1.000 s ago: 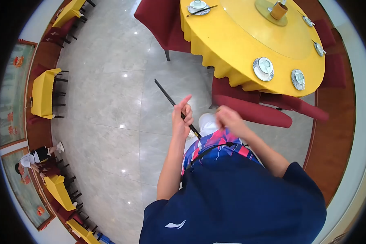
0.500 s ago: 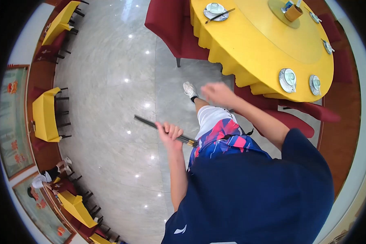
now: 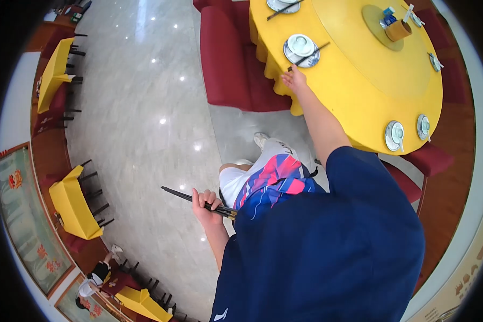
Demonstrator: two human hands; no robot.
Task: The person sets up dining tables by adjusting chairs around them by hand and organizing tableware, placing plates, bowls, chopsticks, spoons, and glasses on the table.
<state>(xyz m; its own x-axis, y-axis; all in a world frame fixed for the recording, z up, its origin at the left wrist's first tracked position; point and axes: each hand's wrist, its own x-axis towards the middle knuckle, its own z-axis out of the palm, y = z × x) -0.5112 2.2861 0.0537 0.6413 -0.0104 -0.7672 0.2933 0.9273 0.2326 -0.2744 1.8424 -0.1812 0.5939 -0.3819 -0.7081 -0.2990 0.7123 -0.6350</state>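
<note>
The left fingers (image 3: 215, 204) are closed around bundled black chopsticks (image 3: 180, 194). Farther out, the right fingers (image 3: 294, 72), partly curled, are at the near end of dark chopsticks (image 3: 321, 48), grip unclear; just beyond sit a plate (image 3: 309, 63) and bowl (image 3: 301, 45) on the bench (image 3: 349, 91).

Grey polished floor (image 3: 155, 123), dotted with bright light reflections (image 3: 197, 147), spreads left of the left hand (image 3: 206, 206); across it, yellow-draped tables (image 3: 75, 206) stand along a pale wall (image 3: 19, 102) with framed panels (image 3: 29, 209). A round table (image 3: 354, 91) under yellow cloth extends rightward from the right hand (image 3: 294, 80), a maroon chair (image 3: 225, 70) just to that hand's left. Farther right, beyond the table, runs a reddish-brown strip (image 3: 448, 177).
</note>
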